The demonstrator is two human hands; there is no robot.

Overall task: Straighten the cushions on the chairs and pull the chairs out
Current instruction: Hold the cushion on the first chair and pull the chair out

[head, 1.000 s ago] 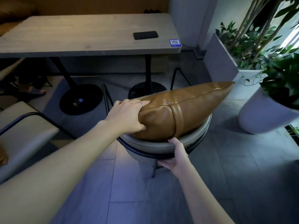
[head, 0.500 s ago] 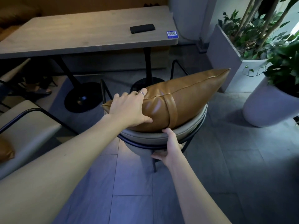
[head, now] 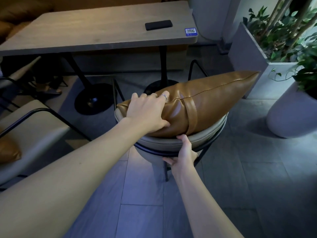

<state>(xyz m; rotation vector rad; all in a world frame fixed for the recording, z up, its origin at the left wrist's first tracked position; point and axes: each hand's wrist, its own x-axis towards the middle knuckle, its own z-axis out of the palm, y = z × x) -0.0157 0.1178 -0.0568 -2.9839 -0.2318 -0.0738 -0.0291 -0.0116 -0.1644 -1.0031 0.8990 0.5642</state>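
Note:
A tan leather cushion with a strap around its middle lies across the curved back of a grey chair with a black metal frame, its right corner sticking out past the chair. My left hand grips the cushion's left part, fingers over the top and thumb pressed into its front. My right hand holds the chair's back rim from below, thumb on top just under the cushion. The chair's seat is hidden behind the cushion.
A wooden table with a black phone stands just beyond the chair on two round-footed pedestals. A second grey chair with another tan cushion is at the left. Planters and a white pot stand at the right.
The chair with the cushion has slid a little away from the table towards me. Both hands keep the same hold.

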